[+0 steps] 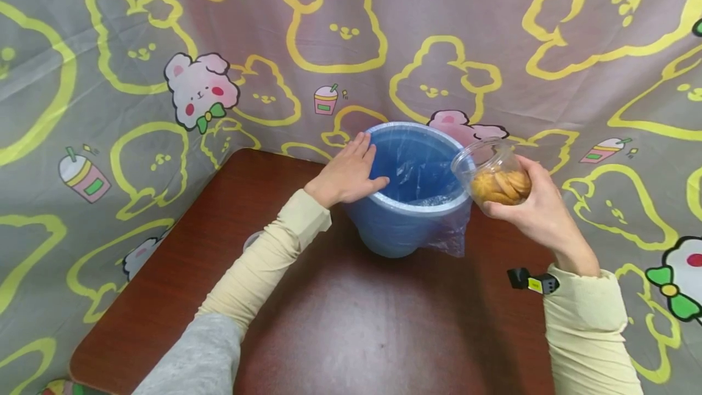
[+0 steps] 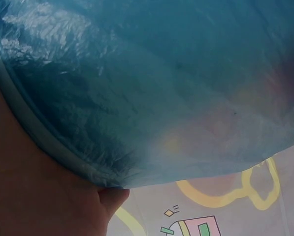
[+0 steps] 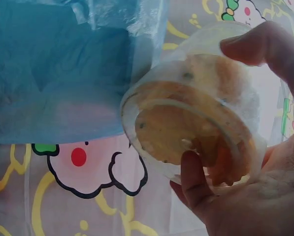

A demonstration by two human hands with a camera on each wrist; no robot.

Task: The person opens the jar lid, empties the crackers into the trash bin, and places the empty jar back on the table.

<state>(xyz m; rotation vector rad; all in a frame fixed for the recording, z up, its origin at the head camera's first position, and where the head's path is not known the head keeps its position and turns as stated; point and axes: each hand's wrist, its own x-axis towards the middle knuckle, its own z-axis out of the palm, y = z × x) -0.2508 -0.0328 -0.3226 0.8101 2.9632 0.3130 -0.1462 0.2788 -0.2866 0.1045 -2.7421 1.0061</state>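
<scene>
My right hand (image 1: 540, 209) grips a clear plastic jar (image 1: 465, 160) of round golden biscuits (image 1: 501, 185). The jar is lidless and tilted, its mouth over the right rim of a blue bin (image 1: 392, 230). In the right wrist view the thumb and fingers wrap the jar (image 3: 225, 118), with biscuits seen through its base. My left hand (image 1: 351, 169) rests on the bin's left rim, fingers extended. A clear plastic liner (image 1: 446, 236) covers the bin's inside and hangs over its front right edge.
The bin stands at the back of a dark red-brown table (image 1: 351, 328). A round pale item (image 1: 252, 240), perhaps a lid, is mostly hidden behind my left forearm. Patterned grey cloth (image 1: 351, 90) hangs around the table's back and sides.
</scene>
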